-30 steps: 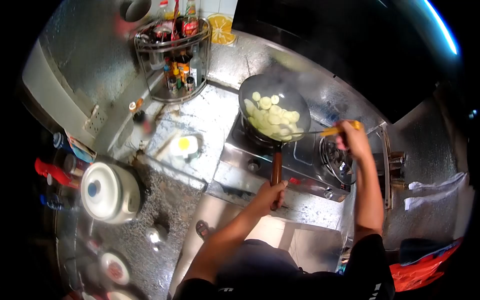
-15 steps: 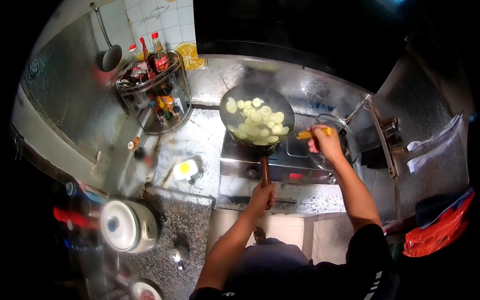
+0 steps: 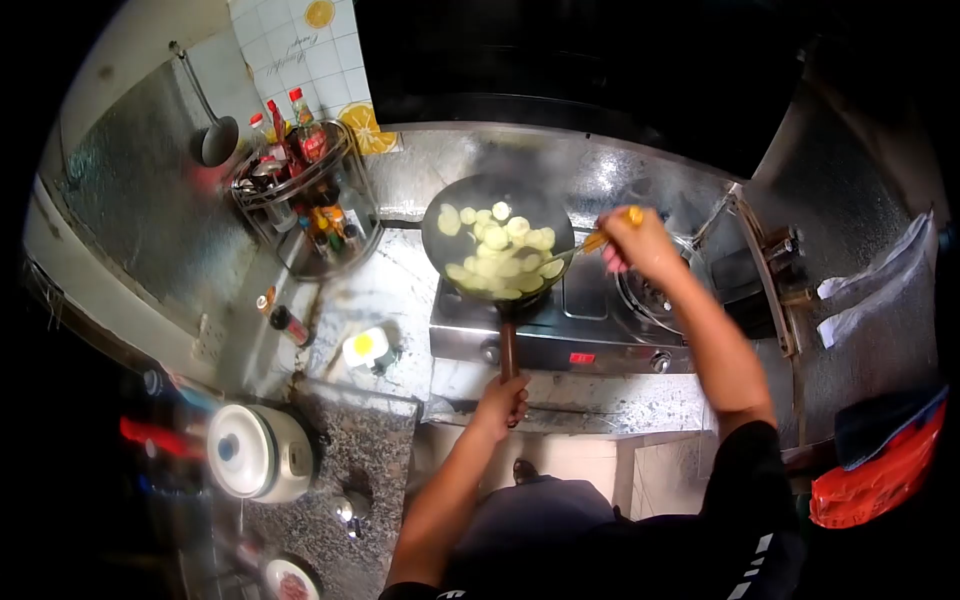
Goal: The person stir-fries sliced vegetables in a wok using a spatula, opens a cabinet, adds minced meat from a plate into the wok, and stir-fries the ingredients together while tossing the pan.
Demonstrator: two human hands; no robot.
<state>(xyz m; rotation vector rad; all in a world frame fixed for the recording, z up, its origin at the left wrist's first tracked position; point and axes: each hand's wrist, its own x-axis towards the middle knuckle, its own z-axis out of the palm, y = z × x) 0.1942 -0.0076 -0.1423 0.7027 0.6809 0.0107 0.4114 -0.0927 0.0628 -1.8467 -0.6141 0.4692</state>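
A dark wok (image 3: 440, 200) sits over the left burner of the steel stove (image 3: 460, 338), with pale green round slices (image 3: 495, 238) spread inside. My left hand (image 3: 502, 402) is wrapped round the wok's brown wooden handle (image 3: 509, 345). Over the stove's right side, my right hand (image 3: 636, 242) grips a spatula by its yellow handle (image 3: 596, 240). The spatula's metal end reaches the right edge of the slices, and its tip is hard to make out among them. Light steam blurs the wok's back rim.
A bottle rack (image 3: 345, 262) stands at the back left. Left of the stove are a white dish with a yellow middle (image 3: 365, 346) and a dark bottle (image 3: 290, 326). A white cooker (image 3: 242, 450) and a plate (image 3: 290, 578) are lower left. A red bag (image 3: 878, 480) hangs right.
The view has shifted. The wok and my left hand appear further left. My right hand has moved up, its wrist bent, and the spatula's metal shaft shows again at the wok's right side.
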